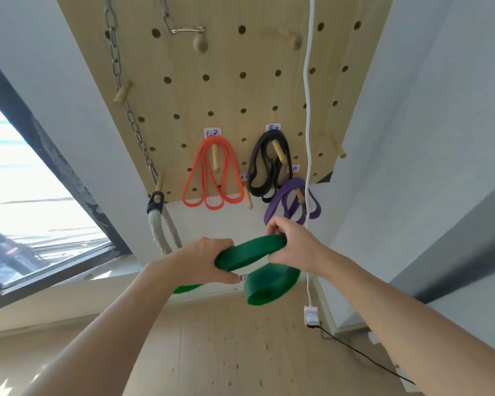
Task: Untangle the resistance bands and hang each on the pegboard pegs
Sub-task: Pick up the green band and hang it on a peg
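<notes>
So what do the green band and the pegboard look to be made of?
Green band: likely rubber or latex, matte; it bends in soft flat loops between both hands. Pegboard: pale wood, unpainted, with faint grain and drilled holes.

Orange band (211, 175), green band (250, 252)

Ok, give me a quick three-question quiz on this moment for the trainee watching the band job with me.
1. True or false: the orange band already hangs on a peg of the pegboard.
2. Multiple choice: which band is held in both the left hand and the right hand? A) black band B) purple band C) green band
3. Fill in: the free wooden peg nearest the hands sits between the orange band and the ____ band.

Key: 1 true; 2 C; 3 black.
</notes>
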Motion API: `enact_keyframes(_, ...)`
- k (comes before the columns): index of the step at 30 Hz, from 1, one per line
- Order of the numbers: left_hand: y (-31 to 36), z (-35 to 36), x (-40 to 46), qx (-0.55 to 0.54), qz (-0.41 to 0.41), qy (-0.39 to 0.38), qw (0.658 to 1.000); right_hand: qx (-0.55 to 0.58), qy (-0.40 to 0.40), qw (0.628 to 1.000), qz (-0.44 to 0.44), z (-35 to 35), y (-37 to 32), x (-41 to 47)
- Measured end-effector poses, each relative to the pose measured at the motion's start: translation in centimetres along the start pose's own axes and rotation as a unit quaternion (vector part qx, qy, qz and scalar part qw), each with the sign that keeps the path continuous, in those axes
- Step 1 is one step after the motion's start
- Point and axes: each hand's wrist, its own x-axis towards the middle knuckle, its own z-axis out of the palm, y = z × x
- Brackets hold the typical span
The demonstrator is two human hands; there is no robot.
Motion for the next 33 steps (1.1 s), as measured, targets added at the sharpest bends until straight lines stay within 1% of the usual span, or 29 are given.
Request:
enact_keyframes(3,0.6,-0.3,0.1,-0.083,0.028,0.034,0.996,0.023,-0.025,0.999,-0.026,0.1,-2.2,0.7)
enact_keyframes(5,0.9,-0.6,0.5,-0.108,0.039,0.039,0.993,0.035,-0.026,0.999,-0.031,0.2,-2.9,1.4)
enact_keyframes(9,0.3,-1.5,1.8,-0.149,0.018,0.035,0.988,0.027,-0.020,0.999,-0.017,-1.0,-2.5,2.9)
enact_keyframes(11,0.8,-1.9,2.9,-0.144,0.022,0.041,0.989,0.024,-0.028,0.999,-0.016,-2.0,-2.1,3.8)
enact_keyframes(14,1.8,-2.4,5.0,-0.091,0.035,0.058,0.994,0.009,-0.050,0.998,-0.042,-3.4,-1.9,5.3)
enact_keyframes(17,1.5,-3.1,6.6,-0.101,0.023,0.066,0.992,-0.017,-0.069,0.996,-0.049,-5.4,-0.9,6.9)
enact_keyframes(21,0.1,-4.3,8.2,-0.117,0.007,0.044,0.992,-0.075,-0.139,0.986,-0.048,-7.5,1.2,9.0)
enact_keyframes(24,-0.7,-4.6,9.6,-0.097,-0.006,0.018,0.995,-0.129,-0.152,0.978,-0.062,-7.6,2.4,10.1)
enact_keyframes(27,-1.4,-4.7,11.0,-0.076,-0.018,0.004,0.997,-0.082,-0.146,0.985,-0.034,-7.4,3.7,11.5)
enact_keyframes(30,-2.5,-4.7,12.4,-0.065,-0.030,0.013,0.997,-0.018,-0.126,0.992,-0.013,-7.3,4.0,13.0)
enact_keyframes(33,-3.8,-4.1,13.6,-0.088,-0.006,0.034,0.996,0.009,-0.106,0.994,-0.008,-6.6,4.0,14.5)
